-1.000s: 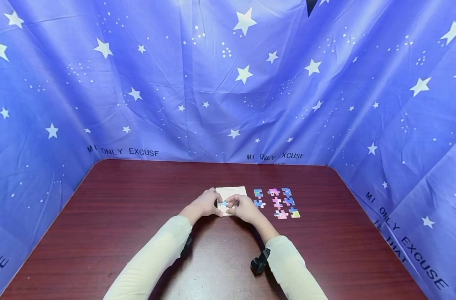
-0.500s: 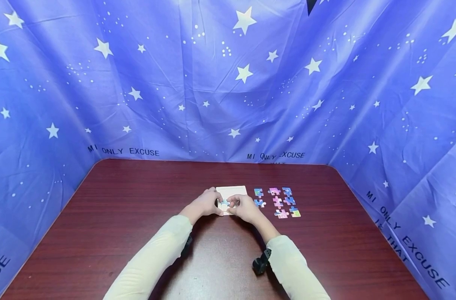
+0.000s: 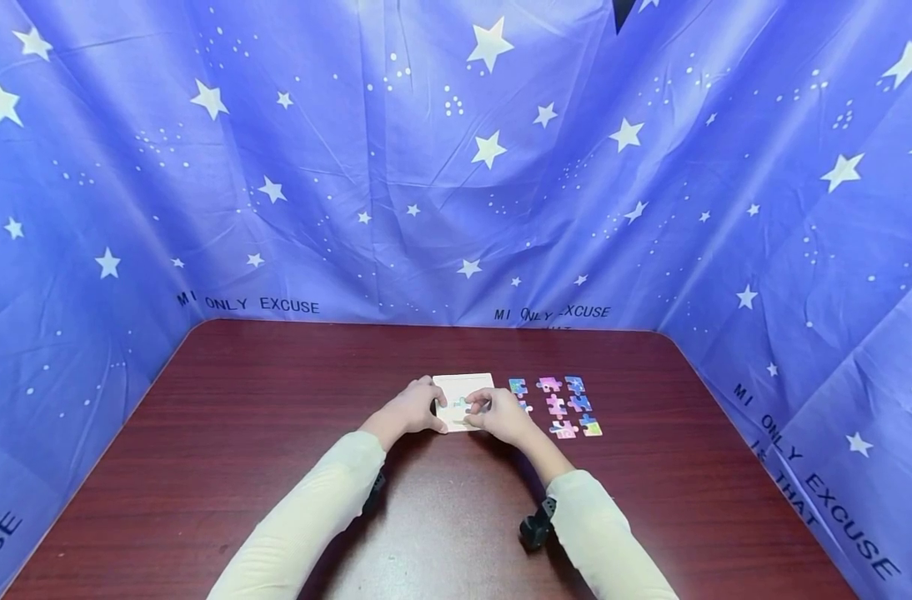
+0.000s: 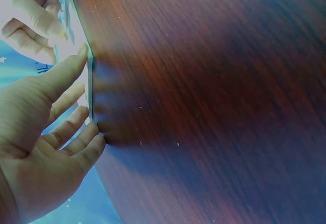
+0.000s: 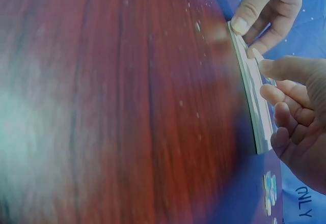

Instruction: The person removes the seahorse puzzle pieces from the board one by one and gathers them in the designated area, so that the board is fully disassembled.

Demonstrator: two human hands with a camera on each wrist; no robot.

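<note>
A pale, flat puzzle board (image 3: 463, 382) lies on the table in the head view. My left hand (image 3: 411, 407) grips its left edge, thumb at the near corner and fingers along the side. Over the board, my right hand (image 3: 504, 414) pinches a small bluish jigsaw piece (image 3: 459, 403) between thumb and fingers. In the right wrist view that jigsaw piece (image 5: 256, 56) looks tilted at the thumb tip, close to the left hand's fingers. The hand partly covers it, so its picture is unclear.
Several loose jigsaw pieces (image 3: 556, 406), pink, blue and green, lie spaced out right of the board. The right hand partly covers one of the nearest. A dark red wooden table (image 3: 276, 375) ends at a blue star-patterned curtain (image 3: 411, 150).
My right hand has shifted slightly right across the board, and the bluish jigsaw piece has moved right with it. The left hand stays on the board's left edge.
</note>
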